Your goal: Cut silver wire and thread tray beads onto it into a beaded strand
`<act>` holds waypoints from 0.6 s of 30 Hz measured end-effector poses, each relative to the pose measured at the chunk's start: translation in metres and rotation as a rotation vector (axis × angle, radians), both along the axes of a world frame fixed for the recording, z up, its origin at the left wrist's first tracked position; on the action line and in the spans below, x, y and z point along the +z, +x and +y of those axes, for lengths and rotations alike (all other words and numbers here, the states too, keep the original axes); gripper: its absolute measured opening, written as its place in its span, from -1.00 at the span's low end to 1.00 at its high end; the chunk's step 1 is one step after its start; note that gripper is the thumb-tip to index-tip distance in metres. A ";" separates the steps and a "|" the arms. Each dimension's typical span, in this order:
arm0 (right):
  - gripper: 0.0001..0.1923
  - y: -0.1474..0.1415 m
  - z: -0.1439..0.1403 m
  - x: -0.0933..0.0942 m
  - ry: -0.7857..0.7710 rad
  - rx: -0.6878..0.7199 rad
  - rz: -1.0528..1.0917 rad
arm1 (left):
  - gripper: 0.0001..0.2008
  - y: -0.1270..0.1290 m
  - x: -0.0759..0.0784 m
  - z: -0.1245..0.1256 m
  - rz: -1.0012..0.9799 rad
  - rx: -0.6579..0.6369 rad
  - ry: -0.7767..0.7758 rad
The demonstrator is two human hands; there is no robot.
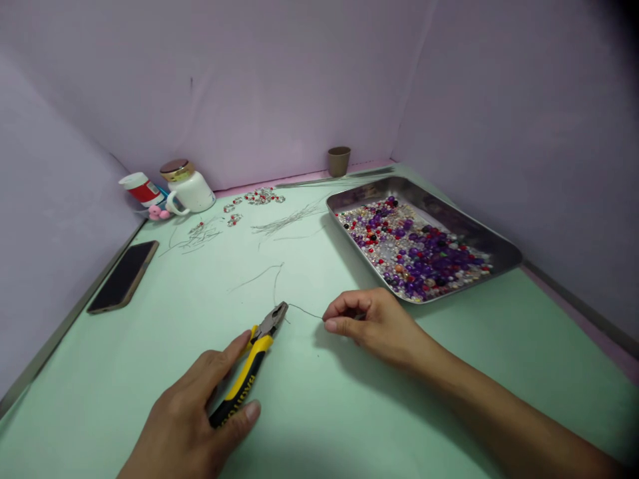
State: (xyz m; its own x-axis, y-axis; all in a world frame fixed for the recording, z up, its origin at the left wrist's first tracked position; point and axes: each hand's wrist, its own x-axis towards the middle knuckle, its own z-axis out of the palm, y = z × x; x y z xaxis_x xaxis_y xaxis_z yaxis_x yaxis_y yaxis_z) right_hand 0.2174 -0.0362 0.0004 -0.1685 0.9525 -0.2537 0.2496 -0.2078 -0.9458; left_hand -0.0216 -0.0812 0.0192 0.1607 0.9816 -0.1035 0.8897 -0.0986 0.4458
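Note:
My left hand (192, 399) is wrapped round a pair of pliers (244, 374) with yellow and black handles. The pliers' metal jaws point away from me and meet a thin wire (305, 311). To the right, the wire's other end is pinched between the thumb and forefinger of my right hand (374, 326). Just beyond the jaws, another bent length of thin wire (275, 276) lies on the green tabletop (299, 412). Whether it joins the wire in my fingers I cannot tell.
On the right stands a metal tray (359, 256) of mixed beads. Wire pieces (289, 219) and beaded rings (262, 196) lie farther back. A phone (124, 276), a lidded white mug (194, 193) and a tipped red-and-white cup (142, 189) are left; a brown cup (339, 161) stands by the wall.

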 end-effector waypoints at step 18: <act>-0.88 0.002 -0.005 -0.009 0.392 0.012 -0.707 | -0.43 -0.004 0.001 -0.005 0.019 -0.016 0.032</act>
State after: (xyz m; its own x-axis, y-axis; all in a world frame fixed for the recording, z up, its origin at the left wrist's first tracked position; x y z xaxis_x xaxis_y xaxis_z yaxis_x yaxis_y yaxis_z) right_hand 0.2194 -0.0410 -0.0091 -0.1038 0.9934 0.0479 0.8161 0.1126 -0.5669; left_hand -0.0251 -0.0858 0.0204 0.1747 0.9818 -0.0751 0.8963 -0.1270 0.4250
